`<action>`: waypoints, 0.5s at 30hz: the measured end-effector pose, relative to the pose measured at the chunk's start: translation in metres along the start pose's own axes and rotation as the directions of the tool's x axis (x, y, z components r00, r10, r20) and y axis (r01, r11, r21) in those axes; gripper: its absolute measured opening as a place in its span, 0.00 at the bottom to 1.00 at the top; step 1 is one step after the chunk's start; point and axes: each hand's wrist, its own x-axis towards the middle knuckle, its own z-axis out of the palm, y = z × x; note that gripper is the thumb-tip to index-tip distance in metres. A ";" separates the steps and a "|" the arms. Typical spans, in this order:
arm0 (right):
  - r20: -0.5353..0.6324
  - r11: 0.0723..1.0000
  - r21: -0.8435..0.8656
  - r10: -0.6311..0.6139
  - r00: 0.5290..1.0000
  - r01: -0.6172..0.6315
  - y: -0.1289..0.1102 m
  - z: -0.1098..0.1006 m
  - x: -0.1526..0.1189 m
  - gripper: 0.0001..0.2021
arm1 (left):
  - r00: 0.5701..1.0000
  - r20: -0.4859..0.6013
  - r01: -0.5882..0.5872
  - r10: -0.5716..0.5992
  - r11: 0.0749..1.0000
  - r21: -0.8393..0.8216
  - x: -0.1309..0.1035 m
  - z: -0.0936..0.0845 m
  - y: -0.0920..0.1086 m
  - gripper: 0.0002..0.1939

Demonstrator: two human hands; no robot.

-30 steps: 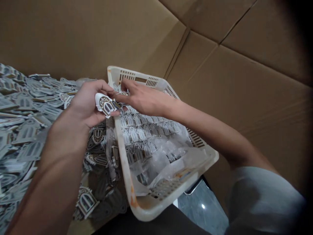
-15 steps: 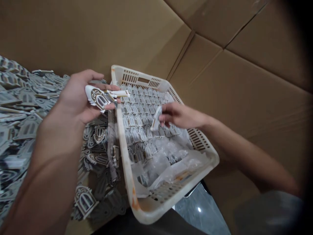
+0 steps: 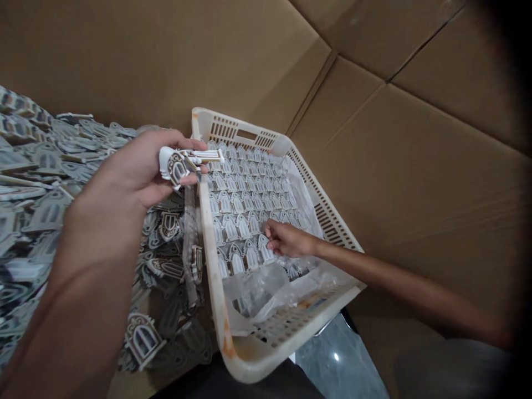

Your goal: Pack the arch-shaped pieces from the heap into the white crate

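My left hand is closed around a few small white-and-gold arched window-shaped pieces, above the left rim of a white plastic basket. My right hand reaches into the basket, thumb and fingers pinched at the edge of one window-shaped piece. That piece stands at the right end of the front row. Behind it, rows of like pieces stand close together, leaning the same way. Clear plastic film lies crumpled in the near part of the basket and partly covers other pieces.
A large heap of loose window-shaped pieces spreads along the left, with more beside the basket. Cardboard walls rise behind and at the right. A shiny grey surface shows below the basket's near side.
My right hand has moved down and nearer, bringing its piece from above the rows to the front row's right end. My left hand has shifted slightly right, still holding its pieces.
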 end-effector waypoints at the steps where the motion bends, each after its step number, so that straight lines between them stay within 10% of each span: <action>1: -0.006 1.000 0.020 0.012 1.000 -0.012 0.001 0.000 0.003 0.02 | 1.000 -0.012 0.008 -0.008 1.000 0.015 0.000 0.001 0.000 0.10; 8: 0.057 0.958 -0.252 -0.124 0.991 0.135 0.011 -0.002 0.013 0.07 | 0.999 0.011 0.050 -0.051 0.996 0.068 0.001 0.001 -0.002 0.13; 15: 0.230 0.487 -0.750 -0.441 0.867 0.447 -0.007 -0.017 0.006 0.09 | 0.997 0.054 0.046 -0.053 0.991 0.129 -0.007 0.007 -0.004 0.13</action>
